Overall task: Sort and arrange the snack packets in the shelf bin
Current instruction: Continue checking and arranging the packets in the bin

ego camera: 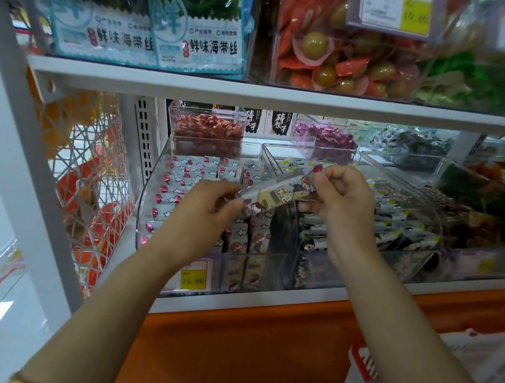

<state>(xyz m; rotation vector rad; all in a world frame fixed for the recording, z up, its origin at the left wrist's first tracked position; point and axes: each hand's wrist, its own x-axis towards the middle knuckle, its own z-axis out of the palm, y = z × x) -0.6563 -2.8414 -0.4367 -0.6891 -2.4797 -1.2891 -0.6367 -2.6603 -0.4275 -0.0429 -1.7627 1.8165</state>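
Clear plastic walls mark the shelf bin (pixel 146 195) in your head view, with neat rows (pixel 186 175) standing at its left. Your left hand (pixel 210 206) and right hand (pixel 343 195) each pinch one end of a tilted bundle of snack packets (pixel 275 193) just above it. Level the bundle, then lower it upright beside those rows.

A shop: price tags (pixel 193 279) on stocked shelves (pixel 253 93).

Bright, even light; edges blurred and bowed; bins glare.
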